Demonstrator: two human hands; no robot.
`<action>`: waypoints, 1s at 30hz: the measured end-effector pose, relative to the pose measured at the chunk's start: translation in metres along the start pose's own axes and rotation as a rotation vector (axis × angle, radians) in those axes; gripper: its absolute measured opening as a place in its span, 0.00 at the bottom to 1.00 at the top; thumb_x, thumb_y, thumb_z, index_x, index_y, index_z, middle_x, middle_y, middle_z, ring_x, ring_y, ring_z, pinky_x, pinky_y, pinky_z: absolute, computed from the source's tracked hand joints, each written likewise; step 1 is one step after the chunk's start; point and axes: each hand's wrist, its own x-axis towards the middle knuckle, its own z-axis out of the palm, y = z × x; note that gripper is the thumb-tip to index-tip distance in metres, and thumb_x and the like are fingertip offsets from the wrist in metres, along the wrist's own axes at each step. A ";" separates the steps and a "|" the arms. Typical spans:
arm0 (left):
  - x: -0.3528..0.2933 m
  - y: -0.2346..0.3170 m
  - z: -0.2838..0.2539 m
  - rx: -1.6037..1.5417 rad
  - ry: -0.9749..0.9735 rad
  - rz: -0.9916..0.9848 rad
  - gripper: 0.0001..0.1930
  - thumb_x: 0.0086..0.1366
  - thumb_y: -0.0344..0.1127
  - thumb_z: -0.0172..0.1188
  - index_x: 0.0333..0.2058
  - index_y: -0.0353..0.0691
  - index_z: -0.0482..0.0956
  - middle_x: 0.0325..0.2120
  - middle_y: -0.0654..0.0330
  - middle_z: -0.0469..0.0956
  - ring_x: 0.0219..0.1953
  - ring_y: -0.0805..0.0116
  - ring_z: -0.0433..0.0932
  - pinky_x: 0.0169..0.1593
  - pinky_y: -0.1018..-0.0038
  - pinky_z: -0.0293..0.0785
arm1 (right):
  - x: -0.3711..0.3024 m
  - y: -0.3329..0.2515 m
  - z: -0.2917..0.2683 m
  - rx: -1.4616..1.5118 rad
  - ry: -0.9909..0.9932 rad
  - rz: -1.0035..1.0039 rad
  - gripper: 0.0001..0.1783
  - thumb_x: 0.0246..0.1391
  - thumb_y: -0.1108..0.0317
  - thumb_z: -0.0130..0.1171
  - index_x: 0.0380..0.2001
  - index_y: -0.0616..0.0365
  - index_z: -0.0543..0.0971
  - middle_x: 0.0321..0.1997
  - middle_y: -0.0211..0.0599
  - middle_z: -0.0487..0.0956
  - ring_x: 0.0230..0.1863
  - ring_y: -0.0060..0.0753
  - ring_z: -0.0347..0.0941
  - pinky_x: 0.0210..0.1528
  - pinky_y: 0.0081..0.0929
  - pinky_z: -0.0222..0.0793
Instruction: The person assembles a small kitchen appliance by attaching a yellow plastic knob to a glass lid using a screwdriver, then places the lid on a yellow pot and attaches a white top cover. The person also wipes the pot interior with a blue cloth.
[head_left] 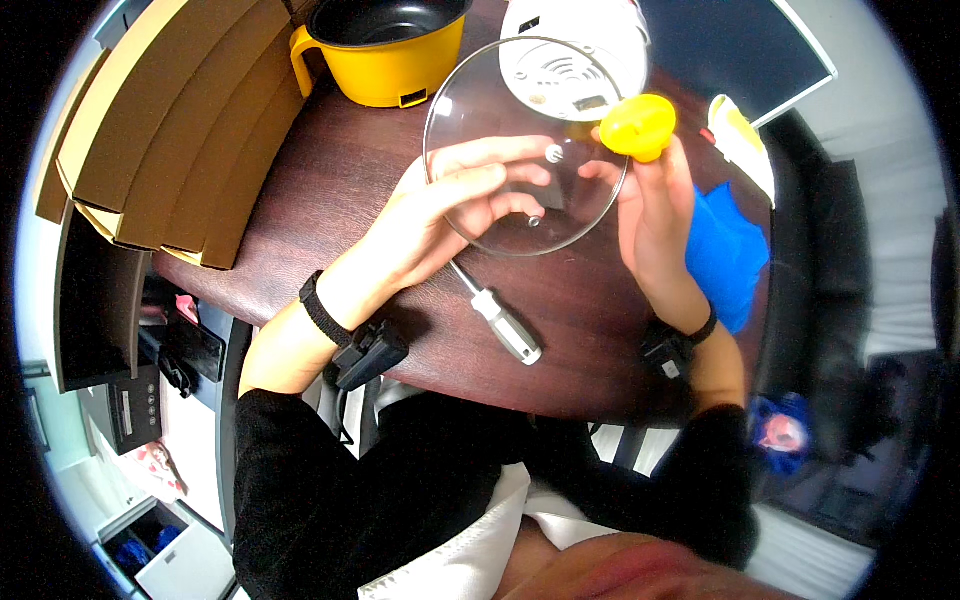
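The two hands are apart. The left hand (415, 225) grasps the clear glass lid (520, 125) from its eight o'clock side, above the brown table (330, 210). The right hand (655, 215) pinches a yellow knob (640, 127) near the lid's three o'clock edge (whether knob and glass touch, I cannot tell). From the lid, a screwdriver (508, 328) lies at six, a yellow pot (390, 75) stands at ten, a white base (575, 25) at one
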 end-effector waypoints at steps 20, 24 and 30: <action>0.002 0.002 -0.003 -0.016 0.037 -0.007 0.28 0.64 0.38 0.58 0.59 0.30 0.64 0.54 0.45 0.71 0.49 0.64 0.74 0.54 0.65 0.71 | 0.002 0.005 -0.010 -0.140 -0.039 -0.072 0.18 0.64 0.67 0.51 0.50 0.67 0.65 0.50 0.44 0.73 0.51 0.32 0.72 0.53 0.29 0.69; 0.001 0.005 0.000 0.120 0.070 0.067 0.26 0.64 0.37 0.57 0.58 0.29 0.66 0.53 0.45 0.72 0.49 0.63 0.75 0.54 0.65 0.72 | 0.003 0.004 -0.016 -0.507 0.011 -0.222 0.16 0.59 0.71 0.56 0.47 0.65 0.68 0.50 0.44 0.74 0.52 0.35 0.72 0.57 0.30 0.64; -0.003 0.011 0.003 0.448 0.133 0.197 0.23 0.65 0.31 0.55 0.57 0.27 0.67 0.52 0.45 0.74 0.50 0.64 0.75 0.55 0.67 0.71 | 0.000 -0.008 -0.006 -0.875 -0.169 -0.530 0.15 0.48 0.73 0.63 0.41 0.59 0.74 0.47 0.45 0.76 0.51 0.44 0.72 0.55 0.35 0.65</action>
